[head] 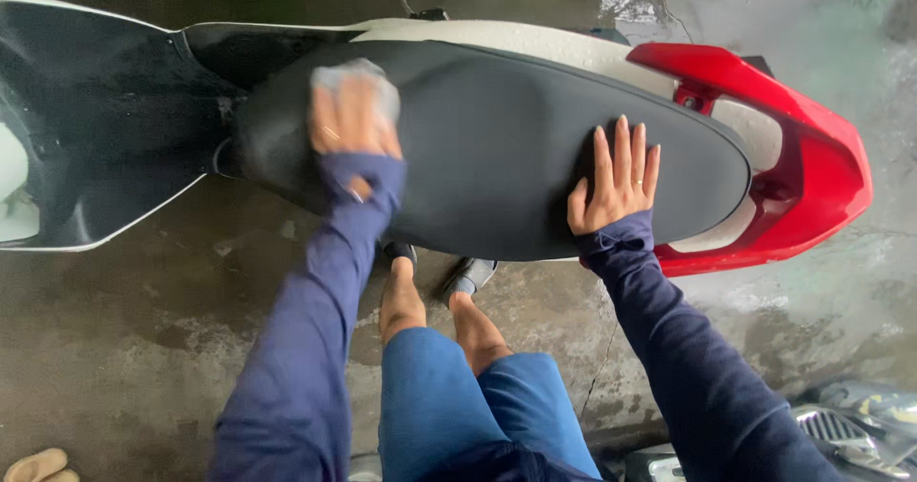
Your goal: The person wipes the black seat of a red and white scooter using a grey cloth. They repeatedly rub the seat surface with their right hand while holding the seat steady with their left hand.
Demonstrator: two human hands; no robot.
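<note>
Head view looks straight down on a scooter parked on a wet concrete floor [143,348], and I read both hands from it. My left hand [351,119] lies flat on the front part of the black seat [497,148], pressing a pale cloth [355,79] under the palm and fingers; the hand is smeared with motion blur, so I cannot tell exactly how the cloth is folded. That grip is closed down on the cloth rather than pinching it: fingers together, the cloth trapped against the seat. My right hand [616,178] rests near the back of the seat, fingers spread and apart, holding nothing, just bearing on the surface.

The cloth looks light, limp and probably wet, so I judge it will bunch or slide out unless it stays pinned under a flat palm; an edge peeks beyond the fingertips. The seat skin looks smooth and slightly padded, likely slick where damp, and it should give a little under pressure without harm. The scooter itself is heavy and stands on its own, though a hard sideways push could rock it, which the braced right hand would counter.

Behind the seat sits the red tail fairing [812,157] with cream side panels [535,41], beaded with water. To the front is the dark footwell [86,138]. My feet in sandals [468,277] stand just beside the seat's near edge.
</note>
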